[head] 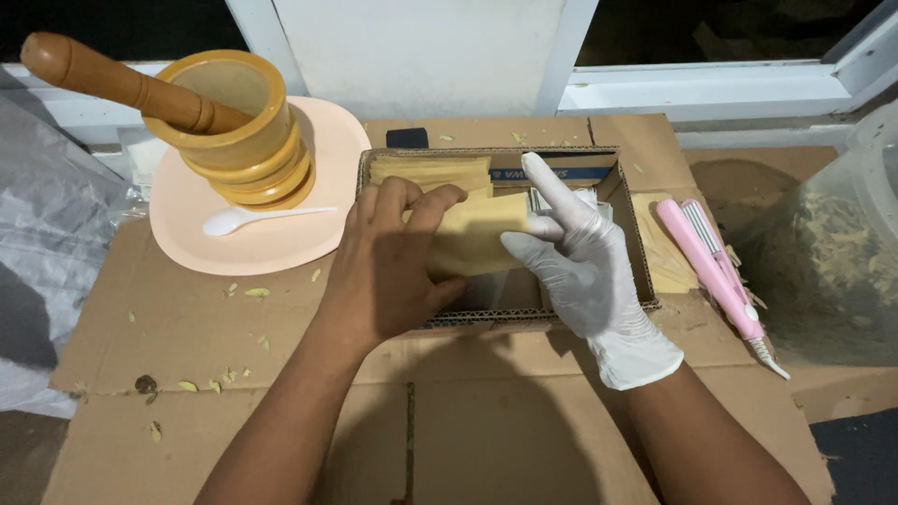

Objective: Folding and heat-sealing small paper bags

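My bare left hand (pixel 388 257) and my right hand (pixel 580 257) in a white glove both grip one yellow-brown paper pouch (pixel 477 234) above an open cardboard box (pixel 629 220). The right index finger points up. More flat pouches of the same colour (pixel 430 170) are stacked inside the box at its far left.
A wooden mortar (pixel 238 126) with a pestle (pixel 112 79) stands on a peach plate (pixel 281 248) beside a white plastic spoon (pixel 253 218). A pink sealing iron (pixel 716 266) lies right of the box. A clear tub of greenish powder (pixel 832 271) is far right. Flattened cardboard (pixel 187 327) covers the floor.
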